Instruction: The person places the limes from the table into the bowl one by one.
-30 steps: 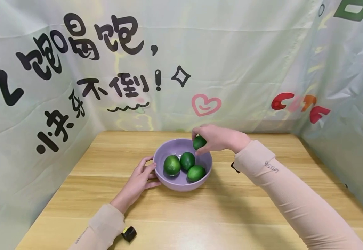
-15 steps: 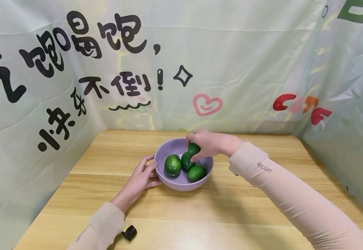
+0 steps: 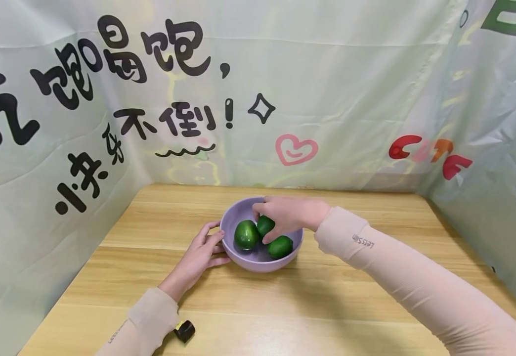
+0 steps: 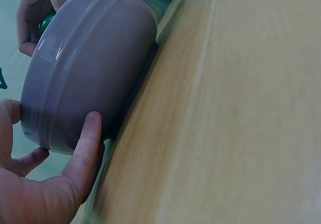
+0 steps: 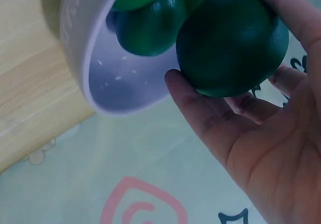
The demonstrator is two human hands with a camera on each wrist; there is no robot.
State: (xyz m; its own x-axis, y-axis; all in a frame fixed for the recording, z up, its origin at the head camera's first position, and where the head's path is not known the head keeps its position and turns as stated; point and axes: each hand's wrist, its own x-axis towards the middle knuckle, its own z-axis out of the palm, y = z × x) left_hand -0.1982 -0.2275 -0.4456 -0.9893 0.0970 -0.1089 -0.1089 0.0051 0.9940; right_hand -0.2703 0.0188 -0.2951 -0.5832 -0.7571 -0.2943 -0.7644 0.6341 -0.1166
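Observation:
On the wooden table stands a round lilac bowl (image 3: 260, 267), upright, with glossy green limes inside, among them one at the left (image 3: 245, 235) and one at the right (image 3: 281, 246). My left hand (image 3: 197, 252) steadies the bowl from the left; in the left wrist view its spread, fairly straight fingers (image 4: 86, 146) touch the outer wall. My right hand (image 3: 288, 213) reaches over the far right rim. Between thumb and fingers it grips another lime (image 5: 233, 45), held at the bowl's mouth. Beneath this hand, part of the bowl is hidden in the head view.
The table (image 3: 151, 222) is bounded at back and sides by pale printed cloth (image 3: 351, 113) with black lettering and a pink heart. Beside the left sleeve lies a small black object (image 3: 185, 331) with a yellow bit.
My right hand has come left and down from the bowl's far right rim to over its middle, carrying the lime. The left hand stays at the bowl.

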